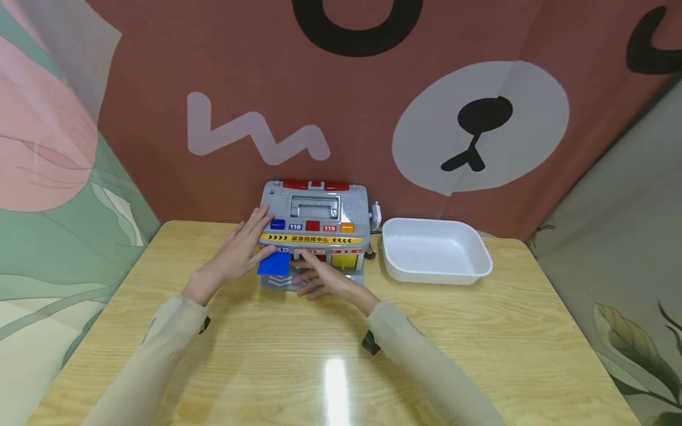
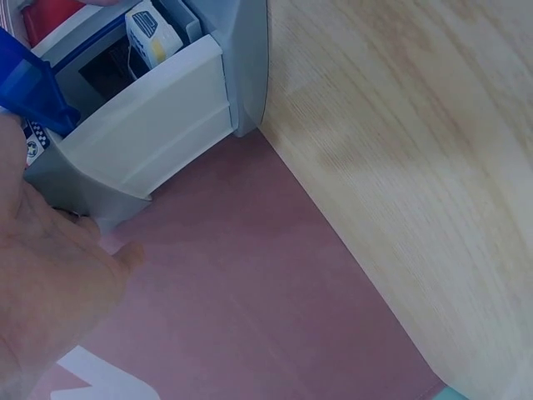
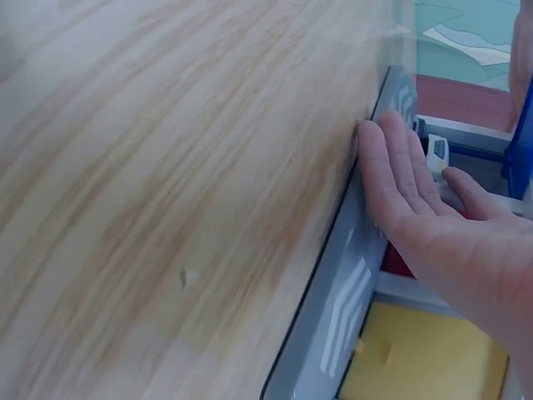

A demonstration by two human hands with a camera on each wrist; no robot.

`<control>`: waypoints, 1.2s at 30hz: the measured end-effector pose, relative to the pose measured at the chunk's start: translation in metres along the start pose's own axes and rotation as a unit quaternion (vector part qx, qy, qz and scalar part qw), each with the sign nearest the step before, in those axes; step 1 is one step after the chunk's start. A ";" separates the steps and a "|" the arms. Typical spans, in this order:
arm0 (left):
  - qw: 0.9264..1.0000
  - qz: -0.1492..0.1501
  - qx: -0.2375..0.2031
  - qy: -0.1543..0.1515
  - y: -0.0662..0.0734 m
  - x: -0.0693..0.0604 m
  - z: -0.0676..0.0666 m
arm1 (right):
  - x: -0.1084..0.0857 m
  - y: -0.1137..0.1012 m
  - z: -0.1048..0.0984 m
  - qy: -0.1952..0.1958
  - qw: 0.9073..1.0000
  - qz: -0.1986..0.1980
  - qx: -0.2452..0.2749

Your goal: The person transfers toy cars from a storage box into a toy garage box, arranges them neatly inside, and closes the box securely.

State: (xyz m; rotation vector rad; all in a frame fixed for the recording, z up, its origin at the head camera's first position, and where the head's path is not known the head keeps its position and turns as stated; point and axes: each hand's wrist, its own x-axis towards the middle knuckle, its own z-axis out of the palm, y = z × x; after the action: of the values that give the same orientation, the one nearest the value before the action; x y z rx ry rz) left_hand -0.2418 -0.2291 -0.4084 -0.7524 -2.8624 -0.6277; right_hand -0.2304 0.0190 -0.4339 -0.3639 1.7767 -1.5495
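A grey toy emergency station (image 1: 351,207) stands at the back of the table, its blue flap door (image 1: 274,264) swung up and out. My left hand (image 1: 234,253) rests along the station's left side and top corner, its thumb near the blue door. In front of the doorways is my right hand (image 1: 324,278), fingers stretched out over the station's front ledge. Inside the blue door's bay sits a small white toy car (image 2: 156,35). Close to that car in the right wrist view is my right index finger, but contact cannot be told. The yellow door (image 1: 344,260) is closed; my hand partly hides the red one.
To the station's right stands a white plastic tub (image 1: 437,278). A white handset-like part (image 1: 376,216) sticks out from the station's right side, with a dark cord (image 1: 370,254) below. The wooden table (image 1: 266,343) meets a printed cloth (image 1: 351,118) behind.
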 end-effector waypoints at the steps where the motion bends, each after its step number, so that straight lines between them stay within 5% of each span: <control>1: 1.000 -0.001 -0.003 0.000 0.000 0.000 0.000 | -0.003 0.000 -0.001 0.000 1.000 -0.002 -0.002; 8: 1.000 -0.005 -0.011 -0.003 0.000 -0.001 -0.001 | -0.035 -0.006 -0.010 0.022 0.997 -0.065 -0.039; 12: 1.000 -0.006 -0.008 -0.003 -0.002 -0.003 0.000 | -0.056 -0.015 -0.012 0.080 0.979 -0.130 -0.133; 15: 1.000 -0.008 -0.009 -0.002 -0.003 -0.003 0.001 | -0.067 -0.024 -0.015 0.152 0.945 -0.198 -0.209; 19: 1.000 -0.014 -0.006 0.000 -0.002 0.000 0.001 | -0.073 -0.037 -0.025 0.253 0.875 -0.261 -0.321; 23: 1.000 -0.013 -0.006 -0.002 0.000 0.001 0.000 | -0.070 -0.045 -0.034 0.301 0.794 -0.249 -0.465; 25: 1.000 -0.011 -0.005 -0.002 0.001 0.002 -0.001 | -0.065 -0.048 -0.037 0.298 0.764 -0.225 -0.526; 30: 1.000 -0.011 -0.003 -0.006 0.000 0.002 -0.001 | -0.048 -0.046 -0.039 0.262 0.731 -0.155 -0.610; 36: 1.000 -0.008 -0.006 -0.007 0.001 0.001 -0.001 | -0.039 -0.040 -0.034 0.266 0.702 -0.150 -0.644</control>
State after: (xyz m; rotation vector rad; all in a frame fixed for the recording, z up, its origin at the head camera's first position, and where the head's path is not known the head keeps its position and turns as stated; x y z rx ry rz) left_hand -0.2418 -0.2284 -0.4074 -0.7388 -2.8822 -0.6445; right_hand -0.2368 0.0598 -0.3829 -0.9470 3.2097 -0.2391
